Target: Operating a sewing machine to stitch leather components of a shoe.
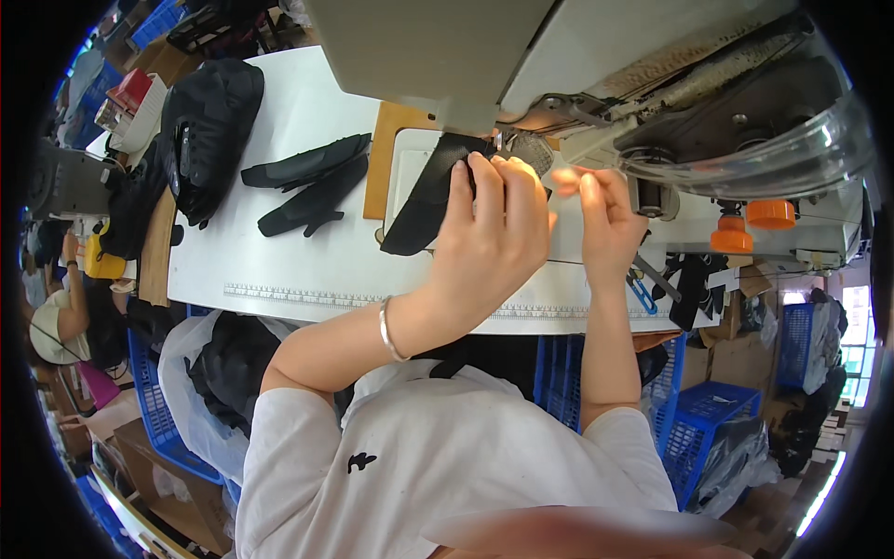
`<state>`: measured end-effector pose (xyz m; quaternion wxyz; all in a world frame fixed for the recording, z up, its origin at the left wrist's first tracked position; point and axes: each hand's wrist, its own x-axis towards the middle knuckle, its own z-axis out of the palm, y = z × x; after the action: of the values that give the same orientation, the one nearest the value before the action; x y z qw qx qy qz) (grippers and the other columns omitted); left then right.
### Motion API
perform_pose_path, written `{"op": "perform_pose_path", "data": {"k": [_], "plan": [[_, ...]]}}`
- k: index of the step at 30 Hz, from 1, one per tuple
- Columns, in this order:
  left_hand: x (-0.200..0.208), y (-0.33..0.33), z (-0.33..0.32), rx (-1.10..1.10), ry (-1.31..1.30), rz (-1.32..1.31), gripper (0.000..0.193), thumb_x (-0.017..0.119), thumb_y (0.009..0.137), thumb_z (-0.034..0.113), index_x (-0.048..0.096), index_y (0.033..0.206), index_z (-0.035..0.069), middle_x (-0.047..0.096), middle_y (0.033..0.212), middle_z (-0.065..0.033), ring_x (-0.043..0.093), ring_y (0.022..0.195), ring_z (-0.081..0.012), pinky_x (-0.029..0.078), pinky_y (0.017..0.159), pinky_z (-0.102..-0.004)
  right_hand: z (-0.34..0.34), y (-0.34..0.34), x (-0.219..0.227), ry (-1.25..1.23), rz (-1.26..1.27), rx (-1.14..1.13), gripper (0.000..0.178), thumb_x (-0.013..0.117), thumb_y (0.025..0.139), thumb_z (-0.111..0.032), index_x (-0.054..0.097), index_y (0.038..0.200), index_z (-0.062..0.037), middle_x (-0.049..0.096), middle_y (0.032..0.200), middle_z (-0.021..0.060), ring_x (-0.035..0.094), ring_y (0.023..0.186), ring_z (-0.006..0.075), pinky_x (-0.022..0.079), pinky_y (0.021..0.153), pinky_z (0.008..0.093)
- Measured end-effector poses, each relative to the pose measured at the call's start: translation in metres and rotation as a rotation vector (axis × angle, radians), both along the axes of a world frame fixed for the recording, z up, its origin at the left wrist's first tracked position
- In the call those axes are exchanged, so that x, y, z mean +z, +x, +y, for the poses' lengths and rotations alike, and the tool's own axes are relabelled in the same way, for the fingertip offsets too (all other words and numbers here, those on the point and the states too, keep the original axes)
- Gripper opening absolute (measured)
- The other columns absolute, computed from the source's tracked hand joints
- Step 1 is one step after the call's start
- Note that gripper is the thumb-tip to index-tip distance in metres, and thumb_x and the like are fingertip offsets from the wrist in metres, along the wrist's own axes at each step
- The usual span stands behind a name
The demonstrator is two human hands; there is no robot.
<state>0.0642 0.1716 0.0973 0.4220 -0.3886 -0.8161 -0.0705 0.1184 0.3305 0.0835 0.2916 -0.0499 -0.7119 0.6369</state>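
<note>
On the desk (307, 84), under the sewing machine (428, 56): one black fabric piece (421, 207), likely light, pliant, best held by its edges; my left hand (498, 228) loosely spread atop, my right hand (610, 216) half-curled, contents indiscernible.

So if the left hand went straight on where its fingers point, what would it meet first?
The left hand seems to rest on the black fabric piece; just past that, probably the lower end of the sewing machine's head, though depth is unclear.
</note>
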Motion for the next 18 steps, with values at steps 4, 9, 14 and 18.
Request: {"op": "perform_pose_path", "data": {"k": [4, 9, 14, 18], "plan": [[-0.011, 0.0, 0.014, 0.17, -0.067, 0.223, 0.016, 0.064, 0.083, 0.004, 0.07, 0.094, -0.005, 0.065, 0.096, -0.021, 0.069, 0.093, -0.0361, 0.061, 0.085, -0.0429, 0.051, -0.034, -0.025, 0.81, -0.07, -0.213, 0.027, 0.062, 0.097, -0.003, 0.062, 0.123, -0.0006, 0.07, 0.115, 0.0051, 0.068, 0.098, 0.0196, 0.055, 0.085, 0.0318], [-0.011, -0.001, 0.026, 0.175, -0.068, 0.294, 0.015, 0.064, 0.077, 0.0, 0.072, 0.087, -0.008, 0.065, 0.088, -0.023, 0.07, 0.088, -0.043, 0.062, 0.078, -0.0488, 0.109, -0.102, -0.1, -0.041, 0.116, 0.067, 0.018, 0.077, 0.087, -0.011, 0.073, 0.102, -0.0029, 0.074, 0.098, 0.0097, 0.069, 0.087, 0.0296, 0.054, 0.08, 0.0404], [-0.013, -0.003, 0.026, 0.168, -0.061, 0.303, 0.016, 0.062, 0.078, -0.001, 0.072, 0.087, -0.009, 0.065, 0.088, -0.0258, 0.07, 0.087, -0.0451, 0.062, 0.077, -0.0501, 0.115, -0.103, -0.097, 0.324, 0.19, -0.022, 0.021, 0.079, 0.086, -0.012, 0.073, 0.104, -0.0039, 0.074, 0.1, 0.0098, 0.069, 0.09, 0.0297, 0.054, 0.081, 0.0406], [-0.011, -0.007, 0.02, 0.122, -0.045, 0.282, 0.016, 0.063, 0.078, -0.001, 0.072, 0.088, -0.01, 0.065, 0.088, -0.0261, 0.07, 0.086, -0.0454, 0.062, 0.077, -0.0504, 0.124, -0.101, -0.091, 0.625, 0.246, -0.106, 0.024, 0.08, 0.085, -0.013, 0.073, 0.106, -0.0047, 0.074, 0.102, 0.0099, 0.069, 0.092, 0.0297, 0.055, 0.082, 0.0408]]}}
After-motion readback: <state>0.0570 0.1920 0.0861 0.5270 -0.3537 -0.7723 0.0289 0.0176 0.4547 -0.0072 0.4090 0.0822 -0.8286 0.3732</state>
